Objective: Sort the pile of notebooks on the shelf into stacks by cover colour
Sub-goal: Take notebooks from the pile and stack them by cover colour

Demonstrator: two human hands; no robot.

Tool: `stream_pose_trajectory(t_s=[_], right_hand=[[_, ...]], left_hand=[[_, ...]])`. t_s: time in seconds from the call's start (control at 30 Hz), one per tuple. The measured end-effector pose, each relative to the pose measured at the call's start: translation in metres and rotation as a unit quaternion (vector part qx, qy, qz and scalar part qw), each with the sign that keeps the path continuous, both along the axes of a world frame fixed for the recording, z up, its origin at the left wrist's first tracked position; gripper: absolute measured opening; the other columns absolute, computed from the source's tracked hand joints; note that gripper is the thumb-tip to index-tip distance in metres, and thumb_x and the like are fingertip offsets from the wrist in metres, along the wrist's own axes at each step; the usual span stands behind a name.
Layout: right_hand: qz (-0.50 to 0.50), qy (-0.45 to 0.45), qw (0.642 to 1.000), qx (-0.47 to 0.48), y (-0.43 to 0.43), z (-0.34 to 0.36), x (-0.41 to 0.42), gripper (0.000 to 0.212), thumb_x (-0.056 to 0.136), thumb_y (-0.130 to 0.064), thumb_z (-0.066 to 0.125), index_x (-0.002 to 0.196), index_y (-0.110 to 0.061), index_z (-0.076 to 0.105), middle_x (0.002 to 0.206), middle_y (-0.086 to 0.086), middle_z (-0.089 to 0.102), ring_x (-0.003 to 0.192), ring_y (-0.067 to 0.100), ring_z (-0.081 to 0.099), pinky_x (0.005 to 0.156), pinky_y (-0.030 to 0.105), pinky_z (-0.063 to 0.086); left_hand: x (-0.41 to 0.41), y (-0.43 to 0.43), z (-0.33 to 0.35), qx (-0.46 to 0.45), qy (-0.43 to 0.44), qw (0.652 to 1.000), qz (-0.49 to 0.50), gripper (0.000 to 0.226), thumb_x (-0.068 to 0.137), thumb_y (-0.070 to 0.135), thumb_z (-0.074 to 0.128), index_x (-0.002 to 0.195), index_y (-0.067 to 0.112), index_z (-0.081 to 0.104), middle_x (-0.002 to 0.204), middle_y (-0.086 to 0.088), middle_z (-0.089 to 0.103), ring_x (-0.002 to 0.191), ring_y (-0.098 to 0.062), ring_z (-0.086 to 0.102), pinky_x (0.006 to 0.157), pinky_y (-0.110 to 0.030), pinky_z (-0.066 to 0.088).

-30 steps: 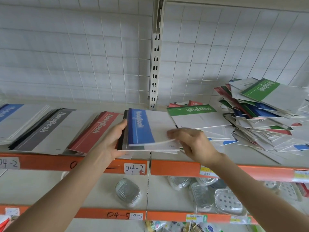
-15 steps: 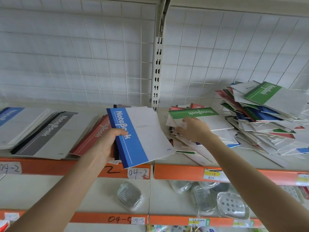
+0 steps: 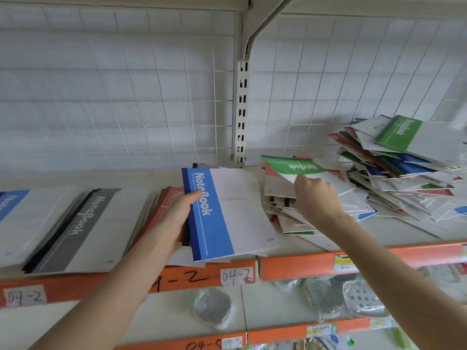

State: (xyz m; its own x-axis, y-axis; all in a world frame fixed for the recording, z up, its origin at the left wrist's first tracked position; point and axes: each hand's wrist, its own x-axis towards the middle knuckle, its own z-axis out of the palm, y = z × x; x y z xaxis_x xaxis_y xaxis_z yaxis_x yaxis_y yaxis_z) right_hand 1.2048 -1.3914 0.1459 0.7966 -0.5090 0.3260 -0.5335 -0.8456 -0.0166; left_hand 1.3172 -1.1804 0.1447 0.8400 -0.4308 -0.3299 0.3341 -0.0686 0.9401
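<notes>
Over the red stack (image 3: pixel 169 199), a blue notebook (image 3: pixel 228 213); grey stack (image 3: pixel 75 231) alongside.

Left hand (image 3: pixel 174 218) gripping blue notebook (image 3: pixel 227 213), right hand (image 3: pixel 316 200) seemingly pinching green notebook (image 3: pixel 295 168)

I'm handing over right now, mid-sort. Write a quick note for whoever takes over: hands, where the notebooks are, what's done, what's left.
Left hand grips a small bundle with a blue notebook on top, at the front edge of the shelf.
Right hand pinches the corner of a green notebook on top of the small heap.
Done: a blue stack, a grey stack and a red stack lie along the shelf's left.
Left: the mixed pile on the right is unsorted, no green stack shows, and the held bundle needs placing.
</notes>
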Motion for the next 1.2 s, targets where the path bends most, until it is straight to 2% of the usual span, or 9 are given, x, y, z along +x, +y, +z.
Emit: stream_pose_trajectory(t_s=[0.13, 0.3, 0.43, 0.53, 0.67, 0.73, 0.87, 1.07, 1.2], right_hand=[[0.154, -0.140, 0.973, -0.095, 0.016, -0.001, -0.014, 0.034, 0.044, 0.015, 0.073, 0.058, -0.005, 0.049, 0.041, 0.005, 0.045, 0.025, 0.028, 0.036, 0.034, 0.018, 0.016], [0.342, -0.146, 0.924, -0.094, 0.034, -0.005, -0.022, 0.012, 0.071, 0.004, 0.054, 0.072, 0.000, 0.065, 0.068, 0.009, 0.067, 0.047, 0.028, 0.060, 0.033, 0.025, 0.044], [0.412, -0.097, 0.905, -0.040, 0.028, -0.009, -0.021, 0.020, 0.081, -0.005, 0.049, 0.080, 0.000, 0.069, 0.094, 0.012, 0.072, 0.080, 0.027, 0.070, 0.064, 0.031, 0.057], [0.366, -0.110, 0.917, 0.116, 0.024, -0.012, -0.020, 0.027, 0.086, -0.018, 0.049, 0.087, -0.001, 0.071, 0.100, 0.011, 0.071, 0.093, 0.022, 0.066, 0.085, 0.022, 0.049], [0.103, -0.163, 0.932, 0.307, 0.035, -0.006, 0.000, 0.031, 0.093, -0.016, 0.053, 0.121, -0.004, 0.058, 0.111, 0.008, 0.064, 0.093, 0.019, 0.061, 0.082, 0.027, 0.049], [0.031, -0.116, 0.857, 0.502, 0.042, 0.000, 0.012, 0.037, 0.093, -0.022, 0.055, 0.126, -0.005, 0.051, 0.108, 0.005, 0.063, 0.087, 0.017, 0.061, 0.072, 0.025, 0.048], [0.058, -0.154, 0.636, 0.753, 0.055, 0.000, 0.032, 0.012, 0.091, 0.002, 0.052, 0.100, -0.002, 0.059, 0.077, 0.005, 0.071, 0.064, 0.017, 0.069, 0.054, 0.027, 0.056], [0.072, -0.153, 0.571, 0.803, 0.100, -0.008, 0.062, 0.018, 0.087, 0.011, 0.049, 0.096, 0.000, 0.060, 0.089, 0.015, 0.067, 0.071, 0.026, 0.066, 0.050, 0.031, 0.056], [0.099, -0.145, 0.544, 0.820, 0.148, -0.016, 0.078, 0.018, 0.086, 0.013, 0.050, 0.082, -0.003, 0.059, 0.070, 0.007, 0.070, 0.059, 0.021, 0.068, 0.050, 0.034, 0.058]], left_hand=[[0.005, -0.010, -0.002, 0.014, 0.020, 0.999, -0.032, 0.022, 0.095, 0.031, 0.052, 0.084, 0.013, 0.058, 0.076, -0.008, 0.064, 0.065, -0.022, 0.060, 0.057, -0.029, 0.044], [0.015, -0.014, 0.000, -0.017, 0.060, 0.996, -0.062, 0.030, 0.097, 0.035, 0.047, 0.083, 0.012, 0.060, 0.057, -0.004, 0.067, 0.040, -0.013, 0.062, 0.033, -0.017, 0.043], [0.018, -0.014, 0.002, 0.010, 0.076, 0.993, -0.094, 0.014, 0.090, 0.023, 0.059, 0.095, 0.010, 0.061, 0.084, -0.011, 0.069, 0.065, -0.022, 0.067, 0.056, -0.029, 0.048], [0.016, -0.012, 0.005, 0.015, 0.058, 0.993, -0.100, 0.010, 0.090, 0.018, 0.058, 0.085, 0.010, 0.061, 0.079, -0.010, 0.066, 0.068, -0.021, 0.062, 0.056, -0.028, 0.044], [0.014, -0.007, 0.008, 0.003, 0.022, 0.995, -0.093, 0.005, 0.088, 0.016, 0.060, 0.087, 0.013, 0.064, 0.093, -0.011, 0.069, 0.084, -0.027, 0.065, 0.078, -0.035, 0.049], [0.012, -0.003, 0.010, 0.006, -0.015, 0.996, -0.092, 0.007, 0.089, 0.015, 0.059, 0.094, 0.014, 0.063, 0.100, -0.010, 0.069, 0.089, -0.025, 0.065, 0.084, -0.034, 0.049], [0.009, 0.014, 0.014, 0.003, -0.109, 0.994, -0.028, 0.018, 0.090, 0.011, 0.059, 0.104, 0.020, 0.055, 0.091, 0.003, 0.066, 0.080, -0.013, 0.064, 0.058, -0.017, 0.050], [0.004, 0.074, 0.011, 0.004, -0.118, 0.992, 0.043, 0.036, 0.089, 0.003, 0.057, 0.119, 0.023, 0.052, 0.101, 0.004, 0.066, 0.085, -0.008, 0.064, 0.066, -0.025, 0.049], [-0.010, 0.133, -0.003, 0.071, -0.165, 0.977, 0.112, 0.046, 0.082, -0.001, 0.065, 0.121, 0.021, 0.051, 0.102, 0.006, 0.065, 0.086, -0.001, 0.062, 0.075, -0.022, 0.053]])
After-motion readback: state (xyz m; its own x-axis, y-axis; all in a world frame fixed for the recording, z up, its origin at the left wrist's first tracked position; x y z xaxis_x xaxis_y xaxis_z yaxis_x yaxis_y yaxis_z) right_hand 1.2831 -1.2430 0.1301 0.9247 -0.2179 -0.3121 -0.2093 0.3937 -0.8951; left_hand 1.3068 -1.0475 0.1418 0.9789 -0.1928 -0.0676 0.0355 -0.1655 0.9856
